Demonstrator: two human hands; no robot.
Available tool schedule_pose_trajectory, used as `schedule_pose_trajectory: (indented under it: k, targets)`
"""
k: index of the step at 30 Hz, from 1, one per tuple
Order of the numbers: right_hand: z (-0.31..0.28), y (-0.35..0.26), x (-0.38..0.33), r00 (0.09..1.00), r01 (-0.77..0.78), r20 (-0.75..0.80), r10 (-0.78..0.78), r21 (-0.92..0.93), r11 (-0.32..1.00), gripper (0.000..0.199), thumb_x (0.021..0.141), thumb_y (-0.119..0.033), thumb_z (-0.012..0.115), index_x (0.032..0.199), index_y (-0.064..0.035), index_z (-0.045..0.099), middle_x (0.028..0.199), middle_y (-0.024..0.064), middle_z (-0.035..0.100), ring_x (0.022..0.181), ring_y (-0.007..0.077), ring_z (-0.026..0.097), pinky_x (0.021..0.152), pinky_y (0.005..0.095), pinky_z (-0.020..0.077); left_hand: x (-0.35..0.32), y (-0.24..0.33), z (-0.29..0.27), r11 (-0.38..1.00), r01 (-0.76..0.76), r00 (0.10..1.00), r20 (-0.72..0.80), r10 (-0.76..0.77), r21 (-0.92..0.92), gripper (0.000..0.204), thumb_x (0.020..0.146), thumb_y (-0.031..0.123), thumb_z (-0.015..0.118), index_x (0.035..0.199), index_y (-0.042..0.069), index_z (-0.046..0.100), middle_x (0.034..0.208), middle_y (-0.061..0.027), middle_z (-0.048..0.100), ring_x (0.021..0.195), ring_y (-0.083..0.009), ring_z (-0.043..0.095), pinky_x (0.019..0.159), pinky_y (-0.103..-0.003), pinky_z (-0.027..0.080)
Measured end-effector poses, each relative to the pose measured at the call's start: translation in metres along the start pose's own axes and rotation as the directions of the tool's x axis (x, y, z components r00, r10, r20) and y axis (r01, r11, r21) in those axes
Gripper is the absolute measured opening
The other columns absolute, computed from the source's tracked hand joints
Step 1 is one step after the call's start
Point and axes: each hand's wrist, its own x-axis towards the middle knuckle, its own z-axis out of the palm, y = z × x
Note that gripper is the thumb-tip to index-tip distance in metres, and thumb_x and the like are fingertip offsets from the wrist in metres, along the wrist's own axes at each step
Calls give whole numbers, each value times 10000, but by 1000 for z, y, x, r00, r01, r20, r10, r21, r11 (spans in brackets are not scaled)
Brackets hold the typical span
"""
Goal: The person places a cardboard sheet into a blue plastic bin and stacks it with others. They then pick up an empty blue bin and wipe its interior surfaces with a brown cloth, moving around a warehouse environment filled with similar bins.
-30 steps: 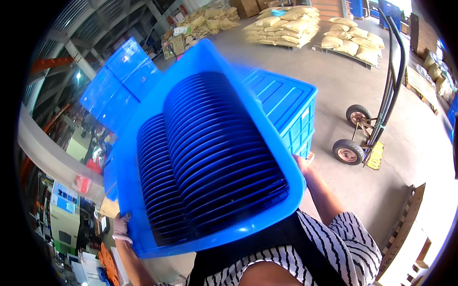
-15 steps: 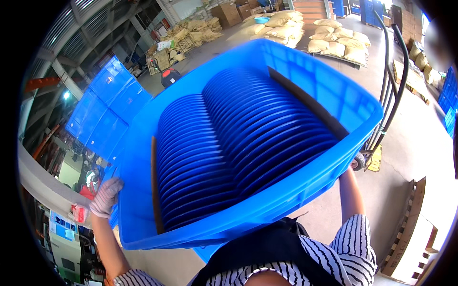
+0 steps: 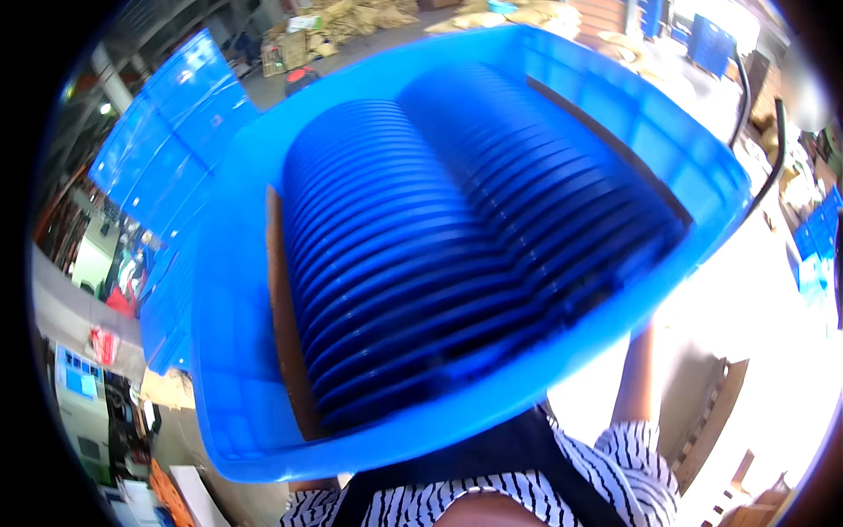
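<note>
A large blue plastic crate (image 3: pixel 233 351) fills the middle of the view, tilted and close to my body. Two side-by-side rows of thin blue round discs (image 3: pixel 378 228) stand on edge inside it. Strips of brown board (image 3: pixel 285 325) line the crate's left and right sides along the discs. My right forearm (image 3: pixel 636 386) reaches up to the crate's right side, and the hand is hidden behind the wall. Only a sliver of my left forearm (image 3: pixel 312 484) shows below the near rim; the crate covers that hand. Motion blurs the discs.
A stack of blue crates (image 3: pixel 176 132) stands at the left. Black curved cart handles (image 3: pixel 774 162) rise at the right, above a wooden pallet (image 3: pixel 713 422). Tan sacks (image 3: pixel 351 22) lie at the back. A machine with a light panel (image 3: pixel 83 404) stands lower left.
The crate has come closer and fills more of the view. My gloved left hand, seen at its left side before, is now hidden. The background has shifted upward, and the crate stack also leftward.
</note>
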Motion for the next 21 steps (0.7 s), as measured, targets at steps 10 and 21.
schedule_pose_trajectory:
  k: [10,21]
  targets:
    - [189,24,116,982,-129,178,61,400,907,539,965,-391,294,1371,-43,369,1368,185,419,1273,322,392,1063,377,291,23,-57,100,931,-97,991,-50,123,352,531,900,388,487,1279,17,452,1205,-153,519,1034,-284,506,863,-389,416]
    - [239,72,131,894,-142,442,-72,432,891,572,950,-461,364,1355,-56,349,1306,204,467,1215,339,452,1008,392,354,-124,-62,121,465,-247,936,85,342,850,577,922,439,425,1324,25,416,1296,-186,471,1146,-339,462,963,-439,381]
